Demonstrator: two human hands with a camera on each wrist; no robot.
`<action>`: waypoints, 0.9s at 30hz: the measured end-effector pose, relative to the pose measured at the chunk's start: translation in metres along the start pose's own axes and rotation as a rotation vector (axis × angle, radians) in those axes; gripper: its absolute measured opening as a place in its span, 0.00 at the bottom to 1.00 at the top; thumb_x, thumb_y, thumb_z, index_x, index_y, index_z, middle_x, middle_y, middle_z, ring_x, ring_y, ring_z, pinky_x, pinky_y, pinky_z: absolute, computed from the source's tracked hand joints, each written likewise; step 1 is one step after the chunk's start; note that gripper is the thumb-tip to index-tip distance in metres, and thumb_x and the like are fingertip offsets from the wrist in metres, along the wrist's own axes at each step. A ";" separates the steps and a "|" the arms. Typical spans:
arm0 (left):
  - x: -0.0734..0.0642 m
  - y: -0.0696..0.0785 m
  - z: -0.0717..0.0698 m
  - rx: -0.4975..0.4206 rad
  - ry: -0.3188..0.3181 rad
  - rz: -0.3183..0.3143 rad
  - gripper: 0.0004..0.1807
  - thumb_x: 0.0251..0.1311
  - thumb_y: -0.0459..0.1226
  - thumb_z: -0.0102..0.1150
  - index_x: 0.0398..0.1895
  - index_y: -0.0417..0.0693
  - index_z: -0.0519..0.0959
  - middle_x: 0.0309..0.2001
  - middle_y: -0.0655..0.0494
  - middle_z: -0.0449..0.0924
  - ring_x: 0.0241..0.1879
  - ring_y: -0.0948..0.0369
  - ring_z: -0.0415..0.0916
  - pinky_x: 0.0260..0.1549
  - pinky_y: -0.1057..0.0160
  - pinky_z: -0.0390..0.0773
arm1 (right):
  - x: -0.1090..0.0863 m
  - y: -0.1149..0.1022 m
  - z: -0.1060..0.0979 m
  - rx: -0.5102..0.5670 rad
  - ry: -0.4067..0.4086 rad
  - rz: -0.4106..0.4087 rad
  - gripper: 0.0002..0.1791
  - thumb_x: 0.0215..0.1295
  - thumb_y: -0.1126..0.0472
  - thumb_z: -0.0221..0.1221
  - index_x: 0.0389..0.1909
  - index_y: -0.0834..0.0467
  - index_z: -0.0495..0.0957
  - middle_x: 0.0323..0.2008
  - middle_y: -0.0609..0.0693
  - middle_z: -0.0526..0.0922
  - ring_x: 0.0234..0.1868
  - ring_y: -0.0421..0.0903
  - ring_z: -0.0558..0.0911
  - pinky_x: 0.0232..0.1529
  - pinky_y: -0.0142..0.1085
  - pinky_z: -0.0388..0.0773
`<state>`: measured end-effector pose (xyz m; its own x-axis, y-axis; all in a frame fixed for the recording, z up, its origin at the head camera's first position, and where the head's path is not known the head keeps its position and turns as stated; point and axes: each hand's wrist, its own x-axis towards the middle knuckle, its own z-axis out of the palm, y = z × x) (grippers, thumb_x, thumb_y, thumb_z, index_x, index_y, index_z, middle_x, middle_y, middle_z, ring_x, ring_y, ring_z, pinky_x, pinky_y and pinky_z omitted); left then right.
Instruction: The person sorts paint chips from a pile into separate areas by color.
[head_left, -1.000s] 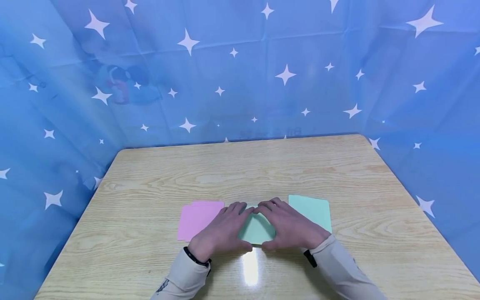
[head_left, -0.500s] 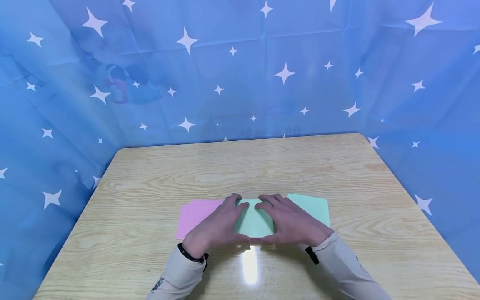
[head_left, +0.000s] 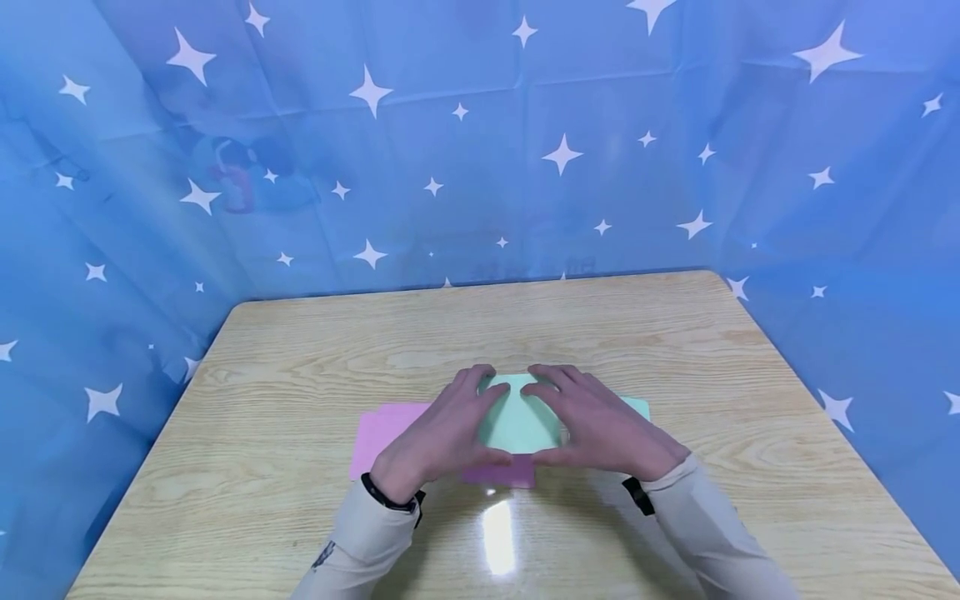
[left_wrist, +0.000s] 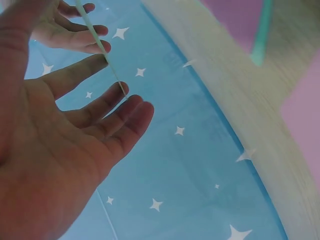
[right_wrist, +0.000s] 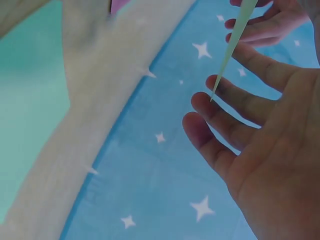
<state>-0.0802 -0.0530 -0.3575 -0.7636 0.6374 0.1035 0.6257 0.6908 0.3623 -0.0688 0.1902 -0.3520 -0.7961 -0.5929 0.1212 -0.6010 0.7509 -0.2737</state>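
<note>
A mint-green paper sheet (head_left: pixel 520 415) is held up between my two hands in the head view. My left hand (head_left: pixel 453 423) grips its left side, thumb at the near edge and fingers at the far corner. On the opposite side my right hand (head_left: pixel 603 423) grips it the same way. Both wrist views show the green sheet (left_wrist: pixel 92 25) nearly edge-on, raised off the table, with fingertips along its edge. Below it, a pink sheet (head_left: pixel 502 475) lies on the table, partly covered from view by the green one and my left hand.
Overlapping pink sheets (head_left: pixel 384 431) lie on the wooden table (head_left: pixel 300 358) to the left, partly behind my left hand. More mint-green paper (head_left: pixel 637 406) lies to the right, mostly hidden by my right hand. A blue star-patterned cloth (head_left: pixel 465 158) hangs around the table.
Both hands have risen from the table with the green sheet and moved slightly away from me. More of the pink sheet beneath has come into view.
</note>
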 end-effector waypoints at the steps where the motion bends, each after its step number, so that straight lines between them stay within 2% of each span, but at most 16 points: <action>1: 0.003 0.002 0.000 0.004 0.004 0.002 0.48 0.48 0.55 0.79 0.72 0.47 0.71 0.72 0.46 0.63 0.68 0.50 0.65 0.62 0.52 0.76 | -0.002 0.002 -0.003 -0.001 0.006 0.003 0.45 0.51 0.34 0.73 0.66 0.53 0.74 0.74 0.56 0.67 0.73 0.58 0.67 0.68 0.58 0.70; 7: 0.019 0.013 0.001 0.005 0.024 0.023 0.50 0.48 0.56 0.79 0.72 0.46 0.71 0.73 0.46 0.62 0.69 0.50 0.65 0.64 0.51 0.75 | -0.013 0.013 -0.016 -0.010 0.030 0.015 0.44 0.52 0.39 0.75 0.67 0.55 0.74 0.74 0.57 0.66 0.72 0.59 0.68 0.67 0.59 0.69; 17: 0.046 0.031 0.015 0.062 0.036 0.087 0.49 0.48 0.58 0.79 0.71 0.45 0.72 0.72 0.45 0.63 0.70 0.50 0.64 0.66 0.52 0.73 | -0.035 0.031 -0.026 -0.039 0.059 0.055 0.41 0.52 0.41 0.76 0.65 0.54 0.76 0.73 0.58 0.67 0.70 0.60 0.69 0.64 0.60 0.71; 21: 0.057 0.040 0.021 0.097 0.018 0.099 0.49 0.49 0.60 0.77 0.71 0.46 0.71 0.72 0.45 0.63 0.71 0.50 0.64 0.66 0.52 0.72 | -0.045 0.040 -0.028 -0.043 0.065 0.070 0.39 0.52 0.42 0.76 0.63 0.53 0.77 0.72 0.59 0.68 0.70 0.61 0.69 0.62 0.61 0.72; 27: 0.073 0.054 0.033 0.147 -0.046 0.089 0.50 0.50 0.62 0.74 0.72 0.48 0.71 0.74 0.46 0.61 0.73 0.52 0.61 0.66 0.52 0.73 | -0.060 0.054 -0.026 -0.051 0.038 0.111 0.36 0.52 0.41 0.76 0.62 0.49 0.79 0.72 0.59 0.68 0.69 0.62 0.69 0.60 0.64 0.71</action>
<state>-0.0970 0.0421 -0.3611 -0.6981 0.7109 0.0853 0.7096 0.6712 0.2143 -0.0554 0.2733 -0.3492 -0.8592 -0.4949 0.1294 -0.5114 0.8255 -0.2386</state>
